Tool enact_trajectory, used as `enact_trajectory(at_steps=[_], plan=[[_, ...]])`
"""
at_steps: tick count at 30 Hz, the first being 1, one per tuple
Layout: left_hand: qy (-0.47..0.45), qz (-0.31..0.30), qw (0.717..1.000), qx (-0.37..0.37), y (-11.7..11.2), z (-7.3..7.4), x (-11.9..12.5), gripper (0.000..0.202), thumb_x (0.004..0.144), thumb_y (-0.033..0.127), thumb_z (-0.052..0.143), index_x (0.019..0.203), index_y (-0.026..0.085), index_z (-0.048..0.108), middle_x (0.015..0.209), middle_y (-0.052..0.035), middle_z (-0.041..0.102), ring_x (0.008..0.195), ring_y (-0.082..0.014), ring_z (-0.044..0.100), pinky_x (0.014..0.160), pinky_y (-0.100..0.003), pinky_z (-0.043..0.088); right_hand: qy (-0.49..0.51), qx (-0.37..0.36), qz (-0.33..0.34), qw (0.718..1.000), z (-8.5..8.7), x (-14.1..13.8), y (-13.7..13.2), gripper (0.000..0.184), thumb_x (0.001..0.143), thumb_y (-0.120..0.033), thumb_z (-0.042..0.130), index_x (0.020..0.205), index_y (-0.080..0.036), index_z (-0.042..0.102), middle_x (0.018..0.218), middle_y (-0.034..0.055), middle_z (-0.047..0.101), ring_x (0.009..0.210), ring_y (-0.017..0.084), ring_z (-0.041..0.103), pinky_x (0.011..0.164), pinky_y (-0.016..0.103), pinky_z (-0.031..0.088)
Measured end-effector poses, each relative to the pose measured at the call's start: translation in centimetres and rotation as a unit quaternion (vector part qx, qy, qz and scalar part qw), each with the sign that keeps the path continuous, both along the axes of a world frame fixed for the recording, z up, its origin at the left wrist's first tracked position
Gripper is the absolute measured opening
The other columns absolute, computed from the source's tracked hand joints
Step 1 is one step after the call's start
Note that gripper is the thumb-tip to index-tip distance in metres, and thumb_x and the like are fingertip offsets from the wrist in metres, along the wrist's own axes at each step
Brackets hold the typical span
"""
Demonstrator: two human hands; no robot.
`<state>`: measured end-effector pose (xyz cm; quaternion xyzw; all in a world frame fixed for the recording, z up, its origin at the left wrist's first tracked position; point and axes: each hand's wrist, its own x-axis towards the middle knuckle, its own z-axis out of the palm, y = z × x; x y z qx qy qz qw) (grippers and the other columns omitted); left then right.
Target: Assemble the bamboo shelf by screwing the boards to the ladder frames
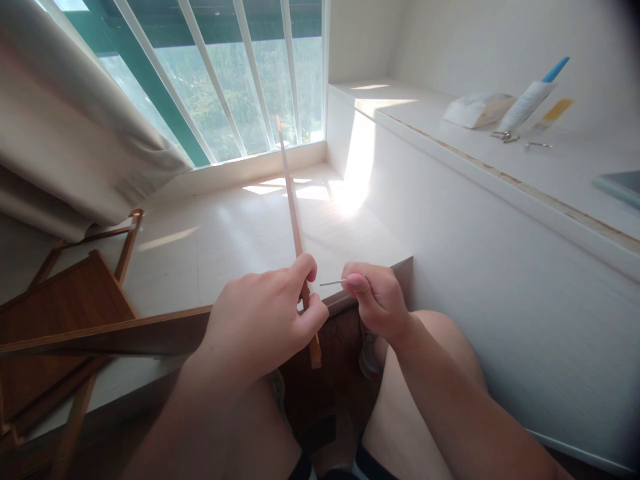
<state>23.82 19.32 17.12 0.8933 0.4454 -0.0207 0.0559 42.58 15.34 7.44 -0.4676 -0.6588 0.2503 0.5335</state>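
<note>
My left hand [265, 317] is closed around a long thin wooden stick [293, 207] that points up and away toward the window. My right hand [377, 297] pinches a thin metal pin or needle [331, 283] between thumb and forefinger, its tip pointing left at the stick, a short gap away from it. Both hands hover over my bare knees and the dark wooden edge [150, 333] of a low platform.
A wooden folding frame [65, 313] lies at the left under a beige curtain [65, 140]. A barred window [235, 73] is ahead. On the white ledge [450, 133] at right lie a tube [530, 100], a packet [477, 110] and keys [505, 137].
</note>
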Motion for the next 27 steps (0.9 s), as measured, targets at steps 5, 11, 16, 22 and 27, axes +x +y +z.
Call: enact_trajectory(at_steps=[5, 11, 16, 22, 27], plan=[[-0.001, -0.005, 1.0, 0.0, 0.0, 0.0, -0.1, 0.013, 0.093, 0.041, 0.04, 0.099, 0.031, 0.046, 0.072, 0.006, 0.069, 0.062, -0.0242, 0.062, 0.053, -0.031, 0.023, -0.007, 0.003, 0.025, 1.0, -0.2, -0.9, 0.1, 0.039, 0.105, -0.04, 0.041, 0.071, -0.021, 0.044, 0.066, -0.0019, 0.04, 0.061, 0.013, 0.037, 0.061, 0.03, 0.031], [-0.001, -0.002, 1.0, -0.001, 0.0, 0.0, -0.1, 0.013, 0.093, 0.041, 0.04, 0.099, 0.031, 0.046, 0.073, 0.0058, 0.069, 0.062, -0.0236, 0.062, 0.053, -0.031, 0.021, 0.013, 0.006, 0.023, 1.0, -0.6, -1.1, 0.2, 0.039, 0.105, -0.039, 0.041, 0.07, -0.02, 0.043, 0.067, -0.0019, 0.039, 0.061, 0.013, 0.036, 0.061, 0.03, 0.031], [-0.001, 0.001, 1.0, 0.0, 0.1, -0.1, 0.1, 0.014, 0.092, 0.041, 0.041, 0.099, 0.031, 0.047, 0.074, 0.0062, 0.07, 0.062, -0.0231, 0.062, 0.053, -0.031, 0.021, 0.031, 0.008, 0.018, 0.999, -1.4, -1.3, 0.6, 0.041, 0.105, -0.039, 0.042, 0.069, -0.02, 0.042, 0.064, -0.0024, 0.038, 0.06, 0.012, 0.035, 0.059, 0.03, 0.028], [-0.002, 0.001, 1.0, 0.002, 0.1, -0.2, 0.0, 0.013, 0.091, 0.041, 0.041, 0.099, 0.032, 0.047, 0.073, 0.0073, 0.069, 0.06, -0.0229, 0.06, 0.053, -0.031, 0.021, 0.026, 0.031, 0.016, 0.999, -1.7, -1.3, 0.8, 0.038, 0.104, -0.035, 0.044, 0.07, -0.019, 0.042, 0.065, -0.0022, 0.038, 0.06, 0.012, 0.035, 0.059, 0.029, 0.028], [-0.005, 0.001, 1.0, 0.001, 0.0, -0.1, -0.1, 0.012, 0.091, 0.04, 0.042, 0.098, 0.031, 0.046, 0.072, 0.0075, 0.068, 0.06, -0.0228, 0.06, 0.052, -0.031, 0.021, 0.045, 0.02, 0.014, 0.999, -1.5, -1.6, 0.4, 0.042, 0.105, -0.035, 0.043, 0.066, -0.02, 0.038, 0.063, -0.0027, 0.036, 0.058, 0.011, 0.033, 0.058, 0.03, 0.027]])
